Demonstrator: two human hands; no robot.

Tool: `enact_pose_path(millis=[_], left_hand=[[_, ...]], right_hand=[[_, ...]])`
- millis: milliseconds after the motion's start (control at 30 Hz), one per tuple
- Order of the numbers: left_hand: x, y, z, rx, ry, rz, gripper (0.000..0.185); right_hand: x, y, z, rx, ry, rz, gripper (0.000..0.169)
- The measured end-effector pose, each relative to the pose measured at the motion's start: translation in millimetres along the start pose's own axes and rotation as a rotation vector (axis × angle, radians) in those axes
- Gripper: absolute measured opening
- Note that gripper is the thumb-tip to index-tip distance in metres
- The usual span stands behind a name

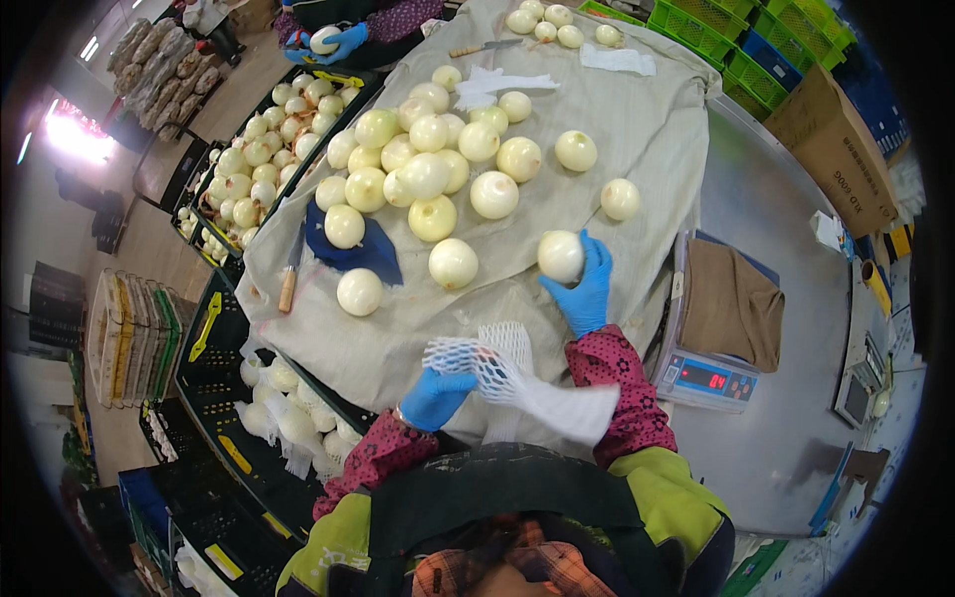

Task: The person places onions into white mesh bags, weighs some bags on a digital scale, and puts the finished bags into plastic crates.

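Note:
In a blue glove, my right hand [588, 287] curls around a peeled white onion [561, 256] at the near right of the cloth-covered table [656, 134]. My left hand [436, 395], gloved too, grips a white foam net sleeve [503, 369] whose loose end trails right toward my right forearm. Another piece of white foam netting [503, 339] lies beneath that sleeve. Beyond my hands, several peeled onions [425, 175] are heaped at the middle of the cloth. Single onions [453, 263] sit apart at the near side.
A knife [289, 280] lies by a dark blue cloth [354, 246] at left. A digital scale [705, 377] bearing a brown cloth [727, 298] stands right. Crates of onions [261, 160] and netted onions [291, 407] line the left side. Across the table, a person's gloved hands [328, 46] hold an onion.

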State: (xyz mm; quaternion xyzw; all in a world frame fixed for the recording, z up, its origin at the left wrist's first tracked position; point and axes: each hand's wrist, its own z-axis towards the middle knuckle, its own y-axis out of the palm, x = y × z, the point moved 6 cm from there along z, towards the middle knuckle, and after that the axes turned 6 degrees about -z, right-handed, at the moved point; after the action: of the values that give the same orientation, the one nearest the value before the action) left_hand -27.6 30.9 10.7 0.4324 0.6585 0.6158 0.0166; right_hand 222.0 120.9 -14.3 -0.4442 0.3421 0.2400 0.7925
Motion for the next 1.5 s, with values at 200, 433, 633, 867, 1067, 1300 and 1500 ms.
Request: enact_pose_path(millis=[200, 433, 633, 867, 1067, 1300, 1500], left_hand=[[-1, 60, 3, -0.126, -0.158, 0.215, 0.032], [-5, 83, 24, -0.119, -0.255, 0.274, 0.036], [-12, 26, 64, 0.163, -0.195, 0.095, 0.029], [-39, 23, 125, 0.156, -0.273, -0.076, 0.052], [-41, 7, 149, 0.162, -0.338, -0.164, 0.059], [-39, -16, 99, -0.091, -0.177, -0.263, 0.052], [51, -13, 14, 0.016, 0.194, -0.092, 0.048]], right_hand=[[-39, -11, -22, -0.011, -0.087, -0.033, 0.09], [-69, -9, -101, -0.672, 0.597, 1.12, 0.054], [-50, -43, -73, -0.204, 0.558, 0.987, 0.025], [-11, -19, 24, -0.055, 0.084, -0.212, 0.024], [25, 10, 9, -0.052, -0.101, -0.044, 0.02], [-85, -38, -27, -0.544, 0.529, 0.931, 0.021], [-129, -4, 4, -0.752, 0.321, 0.839, 0.024]])
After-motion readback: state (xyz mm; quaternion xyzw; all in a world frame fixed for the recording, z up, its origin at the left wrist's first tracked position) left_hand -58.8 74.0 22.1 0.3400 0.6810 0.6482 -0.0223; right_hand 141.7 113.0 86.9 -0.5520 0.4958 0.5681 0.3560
